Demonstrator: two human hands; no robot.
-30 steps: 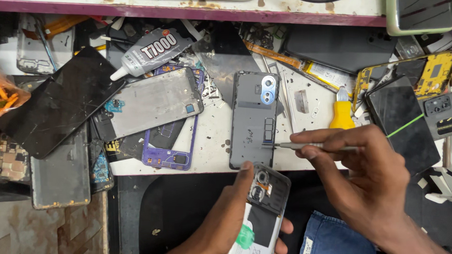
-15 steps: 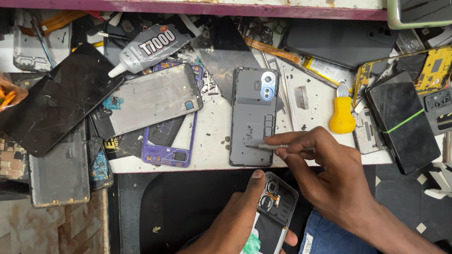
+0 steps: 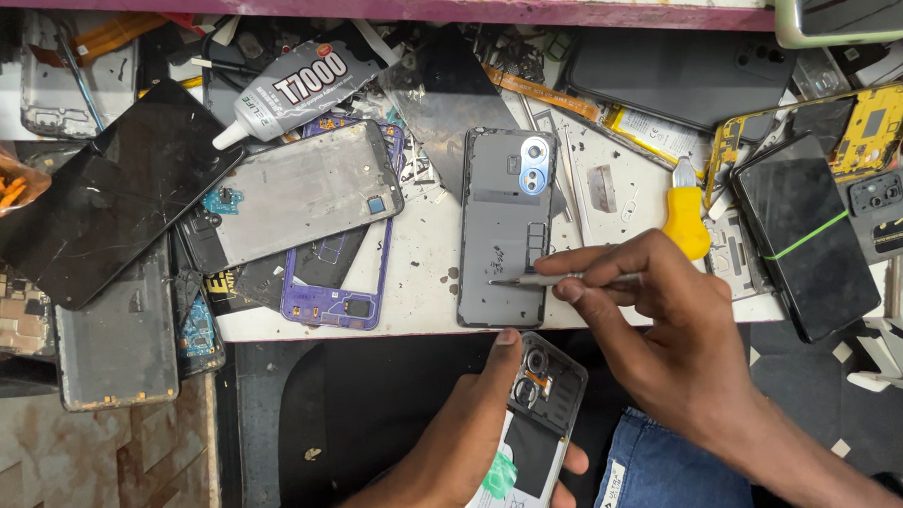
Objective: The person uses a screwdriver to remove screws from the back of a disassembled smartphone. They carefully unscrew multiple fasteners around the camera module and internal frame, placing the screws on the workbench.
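Pinching thin metal tweezers (image 3: pixel 561 280) over the grey phone back cover (image 3: pixel 505 226) on the bench (image 3: pixel 425 283), right hand (image 3: pixel 659 331) risks scratching it, while left hand (image 3: pixel 465 450) grips the opened phone (image 3: pixel 530 427), which might slip.

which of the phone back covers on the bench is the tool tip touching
The dark grey back cover with the blue camera ring, at bench centre. The right hand holds the metal tool on its lower part.
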